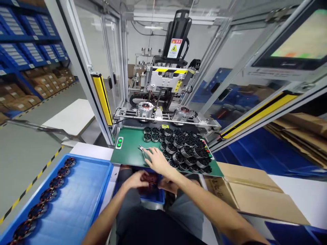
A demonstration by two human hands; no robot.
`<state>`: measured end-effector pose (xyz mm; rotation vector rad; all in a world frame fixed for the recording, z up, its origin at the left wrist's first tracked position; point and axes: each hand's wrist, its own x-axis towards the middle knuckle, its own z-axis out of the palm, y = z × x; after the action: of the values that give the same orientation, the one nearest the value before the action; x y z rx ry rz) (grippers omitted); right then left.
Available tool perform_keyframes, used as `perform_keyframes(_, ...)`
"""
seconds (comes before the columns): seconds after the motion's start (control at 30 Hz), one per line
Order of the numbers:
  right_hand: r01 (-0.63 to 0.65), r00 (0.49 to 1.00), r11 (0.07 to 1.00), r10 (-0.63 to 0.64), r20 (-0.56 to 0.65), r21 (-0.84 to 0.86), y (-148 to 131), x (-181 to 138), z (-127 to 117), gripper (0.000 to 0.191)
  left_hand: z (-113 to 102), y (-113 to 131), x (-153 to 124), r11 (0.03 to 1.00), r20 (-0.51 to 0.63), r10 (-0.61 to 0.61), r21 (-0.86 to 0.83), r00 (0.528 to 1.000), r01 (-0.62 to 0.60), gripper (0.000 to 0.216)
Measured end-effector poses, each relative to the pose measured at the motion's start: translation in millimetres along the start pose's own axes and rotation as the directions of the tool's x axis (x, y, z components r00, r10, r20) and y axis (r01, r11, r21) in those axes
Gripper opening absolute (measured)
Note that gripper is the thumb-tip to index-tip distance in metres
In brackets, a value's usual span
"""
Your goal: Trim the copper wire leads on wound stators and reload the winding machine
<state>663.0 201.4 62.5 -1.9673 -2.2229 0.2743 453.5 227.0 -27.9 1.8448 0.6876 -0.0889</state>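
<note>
Low in front of my lap, my left hand (135, 179) has its fingers curled round one end of a dark red-brown piece (151, 178), whose kind I cannot make out. My right hand (158, 160) reaches over the front of the green work surface (127, 149), fingers stretched out. Its fingertips are at the handles of small pliers (141, 148), whose jaws point away to the left. Right of this hand, black-and-silver ring-shaped motor cores (178, 157) stand in stacked rows. A blue bin (159, 197) sits below the red-brown piece. Under my right wrist, a blurred shape is partly hidden.
Left, a blue tray (84, 190) holds a row of copper-wound stators (47, 194). Behind the green surface stands a machine with two round fixtures (145, 110), between yellow light-curtain bars (102, 98). A cardboard box (258, 194) lies at the right. Green-lit buttons (119, 143) are at the surface's left.
</note>
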Motion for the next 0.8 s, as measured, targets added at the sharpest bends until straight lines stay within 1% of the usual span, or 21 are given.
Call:
perform_keyframes(0.03,0.038,0.999,0.999,-0.038,-0.008,0.015,10.0,-2.2,-21.4,0.066,0.9,7.3,-9.5,1.0,0.076,0.005,-0.017,0.997,-0.003,0.053)
perform_keyframes(0.07,0.064,0.998,0.998,-0.064,-0.02,0.021,22.3,-2.8,-47.6,0.065,-4.1,18.5,-19.7,0.999,0.15,0.03,-0.036,0.988,-0.025,0.06)
perform_keyframes(0.1,0.065,0.997,0.998,-0.065,-0.027,0.004,36.8,-1.3,-77.3,0.061,-16.0,33.9,-29.7,0.996,0.213,0.072,-0.057,0.974,-0.061,0.061)
perform_keyframes(0.13,0.039,0.999,0.999,-0.04,-0.035,-0.026,53.5,2.5,-109.3,0.053,-34.8,53.2,-38.0,0.985,0.24,0.165,-0.096,0.957,-0.145,0.058)
perform_keyframes(0.17,-0.01,0.999,0.998,0.007,-0.047,-0.064,72.0,8.5,-141.8,0.047,-59.9,75.7,-43.0,0.968,0.165,0.249,-0.077,0.954,-0.239,0.052)
perform_keyframes(0.2,-0.091,0.995,0.988,0.084,-0.059,-0.123,91.9,16.4,-173.3,0.044,-89.9,100.3,-43.2,0.948,0.05,0.317,0.008,0.947,-0.318,0.044)
perform_keyframes(0.23,-0.189,0.981,0.963,0.177,-0.076,-0.194,112.9,25.7,-202.2,0.043,-122.8,125.6,-37.4,0.924,-0.101,0.376,0.113,0.921,-0.365,0.037)
perform_keyframes(0.27,-0.277,0.961,0.925,0.264,-0.087,-0.258,134.2,35.9,-227.5,0.044,-156.4,150.3,-25.2,0.899,-0.212,0.421,0.221,0.882,-0.377,0.034)
perform_keyframes(0.3,-0.324,0.946,0.906,0.308,-0.102,-0.272,155.1,46.4,-248.3,0.046,-188.9,172.9,-7.2,0.873,-0.289,0.448,0.346,0.846,-0.343,0.036)
perform_keyframes(0.33,-0.363,0.932,0.889,0.348,-0.105,-0.278,174.8,56.6,-264.4,0.047,-218.4,192.5,15.4,0.839,-0.356,0.448,0.486,0.82,-0.247,0.039)
perform_keyframes(0.37,-0.388,0.921,0.88,0.379,-0.089,-0.275,192.7,66.3,-275.6,0.045,-244.0,208.3,40.8,0.774,-0.416,0.417,0.628,0.808,-0.077,0.042)
perform_keyframes(0.4,-0.401,0.915,0.878,0.4,-0.061,-0.26,208.2,75.5,-282.5,0.048,-265.2,220.3,67.1,0.677,-0.464,0.36,0.727,0.809,0.115,0.044)
perform_keyframes(0.43,-0.412,0.907,0.878,0.42,-0.017,-0.243,221.4,84.2,-285.4,0.053,-281.9,228.7,92.4,0.638,-0.494,0.338,0.746,0.801,0.191,0.051)
perform_keyframes(0.5,-0.43,0.886,0.881,0.454,0.099,-0.196,241.1,101.3,-282.7,0.07,-304.3,236.9,135.3,0.561,-0.514,0.3,0.777,0.804,0.287,0.064)
perform_keyframes(0.57,-0.455,0.852,0.878,0.477,0.215,-0.147,254.7,119.2,-274.1,0.087,-317.5,238.2,165.5,0.507,-0.52,0.27,0.792,0.81,0.34,0.068)
perform_keyframes(0.6,-0.472,0.832,0.872,0.489,0.262,-0.128,260.3,128.6,-269.5,0.089,-322.8,238.0,176.2,0.477,-0.526,0.255,0.798,0.811,0.368,0.067)
perform_keyframes(0.67,-0.498,0.799,0.86,0.504,0.328,-0.108,270.6,147.3,-262.3,0.085,-333.3,237.9,192.2,0.427,-0.537,0.224,0.804,0.813,0.414,0.066)
perform_keyframes(0.7,-0.507,0.787,0.855,0.51,0.347,-0.106,275.5,156.0,-260.0,0.08,-339.0,238.3,198.5,0.407,-0.545,0.207,0.803,0.813,0.435,0.069)
perform_keyframes(0.73,-0.51,0.783,0.854,0.511,0.355,-0.104,280.2,164.1,-258.6,0.074,-344.8,238.9,204.3,0.391,-0.552,0.185,0.8,0.813,0.455,0.075)
perform_keyframes(0.8,-0.493,0.801,0.865,0.494,0.339,-0.096,288.3,177.9,-257.1,0.063,-355.3,239.6,215.1,0.371,-0.562,0.114,0.789,0.819,0.489,0.087)
